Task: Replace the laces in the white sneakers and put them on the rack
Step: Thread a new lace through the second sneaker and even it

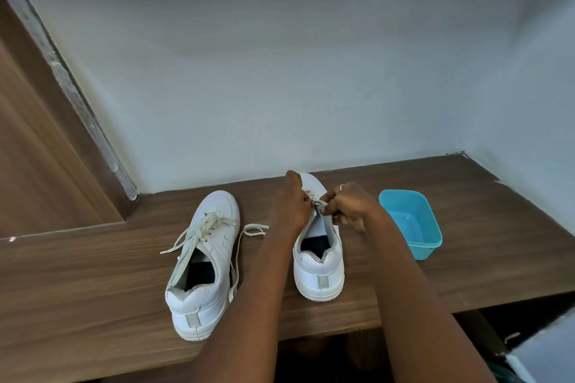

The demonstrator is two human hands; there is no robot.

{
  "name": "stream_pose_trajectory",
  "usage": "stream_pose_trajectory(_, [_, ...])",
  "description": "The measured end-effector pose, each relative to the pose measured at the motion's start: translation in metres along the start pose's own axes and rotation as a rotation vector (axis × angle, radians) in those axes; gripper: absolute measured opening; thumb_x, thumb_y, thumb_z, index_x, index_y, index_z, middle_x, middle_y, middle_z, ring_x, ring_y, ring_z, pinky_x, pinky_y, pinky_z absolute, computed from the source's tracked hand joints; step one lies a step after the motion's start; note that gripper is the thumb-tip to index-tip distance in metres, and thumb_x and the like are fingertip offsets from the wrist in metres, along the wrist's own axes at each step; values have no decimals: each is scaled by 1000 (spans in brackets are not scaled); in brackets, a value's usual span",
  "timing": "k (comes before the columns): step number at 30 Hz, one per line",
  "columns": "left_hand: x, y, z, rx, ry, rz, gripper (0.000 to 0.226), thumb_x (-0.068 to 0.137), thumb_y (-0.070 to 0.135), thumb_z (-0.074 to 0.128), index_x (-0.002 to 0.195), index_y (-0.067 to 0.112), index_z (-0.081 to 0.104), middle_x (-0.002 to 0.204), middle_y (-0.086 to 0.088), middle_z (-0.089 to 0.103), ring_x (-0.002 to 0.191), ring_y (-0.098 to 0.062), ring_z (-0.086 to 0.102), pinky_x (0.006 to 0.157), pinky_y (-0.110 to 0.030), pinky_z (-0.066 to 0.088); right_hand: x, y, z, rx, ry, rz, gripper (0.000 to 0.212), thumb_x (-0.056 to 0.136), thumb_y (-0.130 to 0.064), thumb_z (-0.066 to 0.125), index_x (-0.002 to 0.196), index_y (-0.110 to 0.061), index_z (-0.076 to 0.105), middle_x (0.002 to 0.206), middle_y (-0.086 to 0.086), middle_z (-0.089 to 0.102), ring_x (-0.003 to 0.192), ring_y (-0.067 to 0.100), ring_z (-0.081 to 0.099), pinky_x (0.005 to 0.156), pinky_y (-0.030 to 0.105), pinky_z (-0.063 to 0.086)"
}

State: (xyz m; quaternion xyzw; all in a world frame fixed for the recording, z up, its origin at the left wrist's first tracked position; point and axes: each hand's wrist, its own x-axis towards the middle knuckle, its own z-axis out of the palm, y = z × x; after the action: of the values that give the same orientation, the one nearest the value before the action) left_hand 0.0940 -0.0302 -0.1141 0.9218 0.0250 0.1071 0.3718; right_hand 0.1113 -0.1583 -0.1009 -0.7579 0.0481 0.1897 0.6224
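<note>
The left hand (291, 207) and right hand (350, 207) both pinch the lace (319, 203) over the tongue of the white sneaker (320, 270) standing right of centre on the bench (93, 274). A hard tug could skid the unbraced sneaker or leave the lace ends uneven.

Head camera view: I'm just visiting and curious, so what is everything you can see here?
Laced sneaker: one, white, left on the counter.
Second sneaker: one, white, centre of the counter, between the forearms.
Held lace: one, cream, at the second sneaker's eyelets.
Loose lace: one, cream, lying on the counter between the sneakers.
Tub: one, turquoise, right of the second sneaker.
Counter: one, brown wood, under everything.
Wall: pale grey-blue, behind the counter.
Ring: one, silvery, on a right-hand finger.
Left hand: one, pinching the held lace.
Right hand: one, pinching the held lace.
</note>
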Motion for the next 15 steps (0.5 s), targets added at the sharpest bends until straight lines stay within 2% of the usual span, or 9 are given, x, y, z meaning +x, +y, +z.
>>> stream_pose_trajectory(4, [1,-1,0,21,-9,32,30,80,-1,56,102,9,38,87,-13,64,82,-29,60,67,-39,45,0,0,0,42,-14,14,22,78,22,55,95,8,61,79,16,60,66,22,60,60,28,53])
stream_pose_trajectory(11, [-2,2,2,12,-35,64,33,81,2,59,96,13,32,84,-10,61,79,-26,58,61,-30,37,0,-1,1,60,-19,27,24,79,22,54,100,12,62,87,18,62,74,25,62,60,29,54])
stream_pose_trajectory(15, [-6,2,5,40,-33,88,32,82,3,61,95,13,33,83,-12,64,83,-30,59,67,-38,43,1,0,0,66,-21,47,24,79,23,52,99,14,61,87,19,62,74,26,62,61,30,56])
